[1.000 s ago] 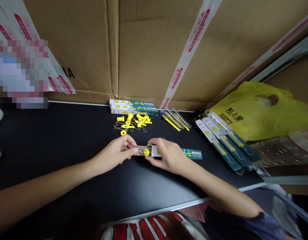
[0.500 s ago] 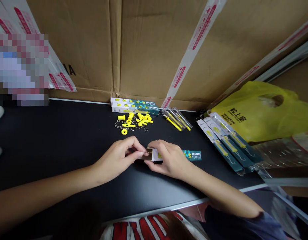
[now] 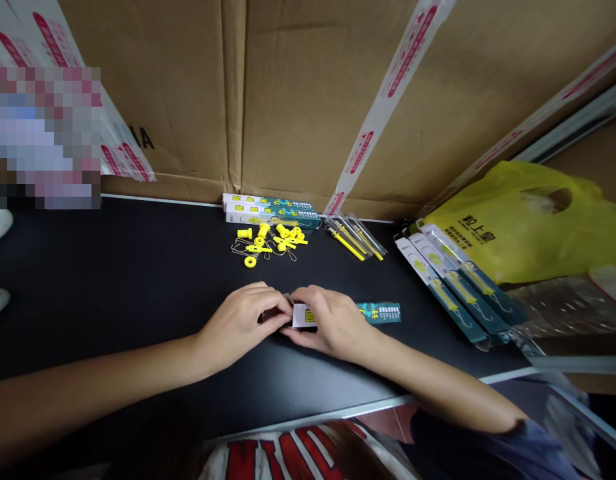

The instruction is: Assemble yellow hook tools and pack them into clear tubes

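Note:
My left hand [image 3: 245, 320] and my right hand [image 3: 331, 320] meet at the middle of the black table [image 3: 113, 280]. Both are closed on a long narrow packet with a white and teal card [image 3: 378, 312] that lies flat and sticks out to the right of my right hand. My left fingers pinch the packet's left end and press against my right fingers. The yellow piece seen earlier is hidden under my fingers.
A heap of loose yellow plastic parts and wire loops [image 3: 271, 243] lies behind my hands, with stacked teal cards [image 3: 273, 212] beyond it. Clear sleeves with yellow sticks [image 3: 355, 239] and finished packets [image 3: 451, 280] lie to the right, by a yellow plastic bag [image 3: 518, 220]. Cardboard boxes [image 3: 313, 100] wall the back.
My left hand has moved right, up against my right hand. The yellow piece at the packet's left end has gone out of sight between my fingers.

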The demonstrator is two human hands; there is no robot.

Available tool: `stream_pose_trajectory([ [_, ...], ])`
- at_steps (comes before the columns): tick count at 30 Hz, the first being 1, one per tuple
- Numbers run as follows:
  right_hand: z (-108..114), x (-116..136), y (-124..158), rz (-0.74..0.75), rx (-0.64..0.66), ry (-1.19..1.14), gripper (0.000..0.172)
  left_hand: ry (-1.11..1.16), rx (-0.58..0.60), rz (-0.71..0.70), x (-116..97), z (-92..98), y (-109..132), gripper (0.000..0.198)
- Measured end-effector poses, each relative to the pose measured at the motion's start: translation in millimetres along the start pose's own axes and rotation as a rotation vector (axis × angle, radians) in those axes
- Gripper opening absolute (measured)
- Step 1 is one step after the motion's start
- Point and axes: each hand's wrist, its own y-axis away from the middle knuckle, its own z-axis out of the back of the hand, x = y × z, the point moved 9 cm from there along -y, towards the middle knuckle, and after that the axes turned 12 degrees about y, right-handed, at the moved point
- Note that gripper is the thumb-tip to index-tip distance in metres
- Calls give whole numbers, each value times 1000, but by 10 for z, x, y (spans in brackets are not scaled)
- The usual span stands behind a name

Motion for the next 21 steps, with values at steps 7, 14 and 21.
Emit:
stream_pose_trajectory([
  [7, -187, -121, -38, -55, 179, 62, 39, -55, 11, 103, 215, -25, -34, 13],
  [14, -110, -506, 44, -126, 366, 163, 44, -97, -48, 173, 427, 168, -99, 18],
  [21, -139, -748, 116, -219, 504, 73, 21, -78, -173, 99, 459, 447, -168, 22],
])
